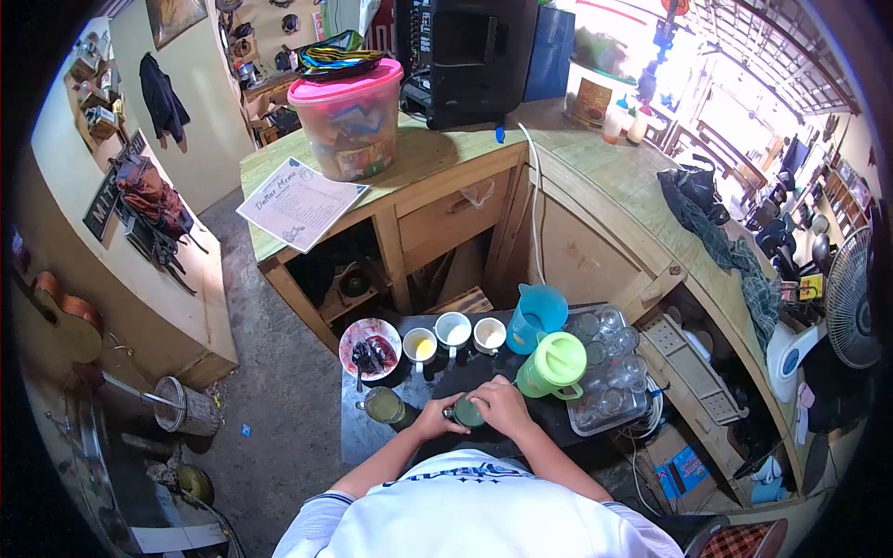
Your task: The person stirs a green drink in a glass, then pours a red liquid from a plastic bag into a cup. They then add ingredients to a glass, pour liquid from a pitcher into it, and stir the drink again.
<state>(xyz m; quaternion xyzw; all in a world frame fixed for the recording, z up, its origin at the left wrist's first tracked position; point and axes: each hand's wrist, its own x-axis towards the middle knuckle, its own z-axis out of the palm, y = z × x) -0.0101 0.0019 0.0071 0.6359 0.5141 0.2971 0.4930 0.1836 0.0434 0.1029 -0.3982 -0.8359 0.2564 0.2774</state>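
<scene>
Both my hands, left (433, 416) & right (503, 406), grip closed round small dark-green glass jar (467, 413) on black counter (372, 437); prob. fragile, slippery—hold sides.

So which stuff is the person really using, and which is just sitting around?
In use: small green-lidded jar, held between left hand and right hand; glass of greenish drink close by.

Lying about: three mugs, blue jug, green jug, menu sheet, pink-lidded tub.
</scene>
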